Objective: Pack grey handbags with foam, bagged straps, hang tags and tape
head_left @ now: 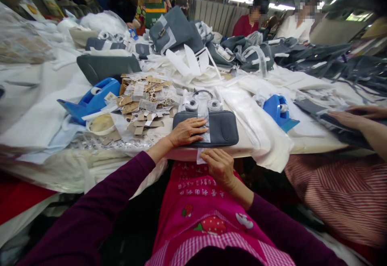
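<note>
A small dark grey bag (224,127) lies flat at the table's front edge. A band of translucent wrapping film (206,136) runs across its middle, and two white-wrapped rolls stick out behind it. My left hand (188,132) rests on the bag's left half with its fingers stretched out over the film. Just below the table edge, my right hand (222,168) pinches the hanging end of a whitish strip (199,156). That strip seems to continue from the band on the bag, but I cannot see the join.
A heap of tags with strings (148,100) lies left of the bag. Blue tape dispensers (99,98) (277,111) stand on both sides. Behind are white sheets (193,64) and grey bags (172,30). At right, a co-worker's hands (347,117) touch dark material; several people work behind.
</note>
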{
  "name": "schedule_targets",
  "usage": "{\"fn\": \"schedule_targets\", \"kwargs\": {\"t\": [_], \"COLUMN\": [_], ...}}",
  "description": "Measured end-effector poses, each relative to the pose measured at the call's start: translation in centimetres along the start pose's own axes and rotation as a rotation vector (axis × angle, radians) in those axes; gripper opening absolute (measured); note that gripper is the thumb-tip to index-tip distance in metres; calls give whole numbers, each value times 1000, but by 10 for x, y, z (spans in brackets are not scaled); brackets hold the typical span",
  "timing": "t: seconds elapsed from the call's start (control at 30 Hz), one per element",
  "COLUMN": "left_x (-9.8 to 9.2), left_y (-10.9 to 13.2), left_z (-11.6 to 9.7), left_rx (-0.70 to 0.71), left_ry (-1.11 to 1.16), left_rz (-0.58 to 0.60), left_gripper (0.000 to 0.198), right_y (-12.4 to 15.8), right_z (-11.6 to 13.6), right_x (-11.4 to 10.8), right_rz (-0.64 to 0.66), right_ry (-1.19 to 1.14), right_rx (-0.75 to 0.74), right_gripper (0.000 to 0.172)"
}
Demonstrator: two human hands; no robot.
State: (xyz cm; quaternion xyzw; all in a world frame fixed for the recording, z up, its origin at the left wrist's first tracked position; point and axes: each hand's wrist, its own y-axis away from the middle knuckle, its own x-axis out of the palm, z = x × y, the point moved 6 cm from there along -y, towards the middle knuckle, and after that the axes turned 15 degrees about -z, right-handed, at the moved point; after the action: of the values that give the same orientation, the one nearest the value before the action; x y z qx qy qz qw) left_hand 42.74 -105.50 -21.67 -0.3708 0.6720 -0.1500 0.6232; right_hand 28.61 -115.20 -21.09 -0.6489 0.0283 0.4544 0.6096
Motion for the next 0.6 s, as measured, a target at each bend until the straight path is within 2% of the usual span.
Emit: {"fn": "schedule_targets", "kwargs": {"t": [0.13, 0.23, 0.43, 0.6], "left_x": [1, -1, -4, -5], "left_y": [0, 1, 3, 7], "left_z": [0, -3, -5, -6], "left_rx": [-12, -8, -15, -36], "left_ry": [-19, -29, -22, 76], "left_rz": [15, 23, 27, 24], "left_gripper": [41, 42, 45, 59], "right_y": [6, -8, -61, -77], "right_z": [7, 2, -43, -65], "right_x": [1, 2, 11, 28], "right_rz": [28, 64, 75, 166], "right_ry": [-25, -58, -38, 57], "right_rx": [9, 46, 211, 272], "right_gripper": [23, 24, 17, 15]}}
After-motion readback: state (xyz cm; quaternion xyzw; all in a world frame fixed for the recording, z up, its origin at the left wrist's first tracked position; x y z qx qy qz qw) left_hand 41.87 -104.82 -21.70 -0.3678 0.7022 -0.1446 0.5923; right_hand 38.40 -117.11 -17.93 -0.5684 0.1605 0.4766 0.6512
